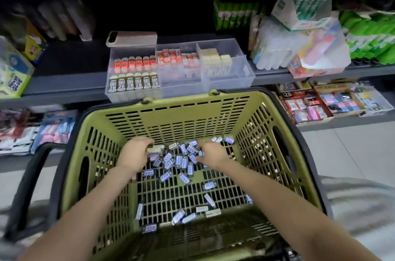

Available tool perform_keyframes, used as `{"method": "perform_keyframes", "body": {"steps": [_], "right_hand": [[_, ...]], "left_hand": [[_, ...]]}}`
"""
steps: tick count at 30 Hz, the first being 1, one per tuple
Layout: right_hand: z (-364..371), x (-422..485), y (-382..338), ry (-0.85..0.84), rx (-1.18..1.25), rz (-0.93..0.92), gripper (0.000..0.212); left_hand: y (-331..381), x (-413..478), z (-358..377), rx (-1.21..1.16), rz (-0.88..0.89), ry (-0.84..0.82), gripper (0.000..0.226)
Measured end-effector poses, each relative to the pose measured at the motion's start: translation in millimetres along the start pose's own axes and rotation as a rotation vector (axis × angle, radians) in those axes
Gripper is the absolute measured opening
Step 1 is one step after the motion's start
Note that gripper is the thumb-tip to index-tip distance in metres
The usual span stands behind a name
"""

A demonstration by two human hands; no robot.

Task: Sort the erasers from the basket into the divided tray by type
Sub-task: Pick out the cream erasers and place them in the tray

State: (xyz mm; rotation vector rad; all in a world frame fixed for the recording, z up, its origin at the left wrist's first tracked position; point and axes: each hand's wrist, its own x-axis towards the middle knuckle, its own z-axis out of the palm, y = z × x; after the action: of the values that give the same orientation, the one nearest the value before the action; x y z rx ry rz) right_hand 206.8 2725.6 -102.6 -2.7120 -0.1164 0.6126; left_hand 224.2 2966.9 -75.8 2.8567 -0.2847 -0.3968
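Both my hands reach into the olive-green basket [181, 111], whose floor holds several small blue-and-white wrapped erasers [181, 162]. My left hand [134, 154] curls its fingers round a pale cream eraser [155, 148] at the far left of the pile. My right hand [211, 151] lies palm down on the pile, fingers curled among the blue erasers; I cannot see what it holds. The clear divided tray [230, 81] stands on the shelf behind the basket. It holds rows of orange erasers [134, 64], black 2B erasers [134, 83], red-and-white erasers [171, 56] and cream erasers [213, 58].
A phone [131, 38] lies on the shelf behind the tray. Glue boxes [12, 77] stand at the left, green and pastel packs [310, 47] at the right. Boxes of erasers [307, 102] fill the lower shelf. The basket's black handles [27, 186] hang down at its sides.
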Motion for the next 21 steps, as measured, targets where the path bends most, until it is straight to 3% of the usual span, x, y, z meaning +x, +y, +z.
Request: {"method": "perform_keyframes", "body": {"steps": [5, 8, 11, 15, 18, 21], "right_hand": [[10.1, 1.1, 2.1, 0.053, -0.016, -0.018, 0.038], [11.5, 3.5, 3.8, 0.052, -0.003, -0.024, 0.038], [12.2, 3.5, 3.4, 0.061, -0.014, -0.021, 0.038], [14.2, 0.6, -12.6, 0.199, -0.104, -0.146, 0.035], [17.9, 3.7, -40.6, 0.123, 0.024, -0.279, 0.037], [28.3, 9.7, -71.8, 0.032, 0.125, -0.357, 0.046]], "left_hand": [[-13.4, -11.8, 22.5, 0.049, 0.113, 0.196, 0.035], [-17.6, -14.0, 34.5, -0.027, 0.016, 0.090, 0.044], [-13.3, -9.0, 38.4, -0.050, -0.032, 0.071, 0.037], [4.8, -0.1, 15.7, -0.116, -0.141, -0.071, 0.029], [19.4, 7.3, -28.8, -0.122, -0.229, -0.263, 0.020], [18.8, 2.2, -82.3, -0.340, -0.231, -0.214, 0.013]]}}
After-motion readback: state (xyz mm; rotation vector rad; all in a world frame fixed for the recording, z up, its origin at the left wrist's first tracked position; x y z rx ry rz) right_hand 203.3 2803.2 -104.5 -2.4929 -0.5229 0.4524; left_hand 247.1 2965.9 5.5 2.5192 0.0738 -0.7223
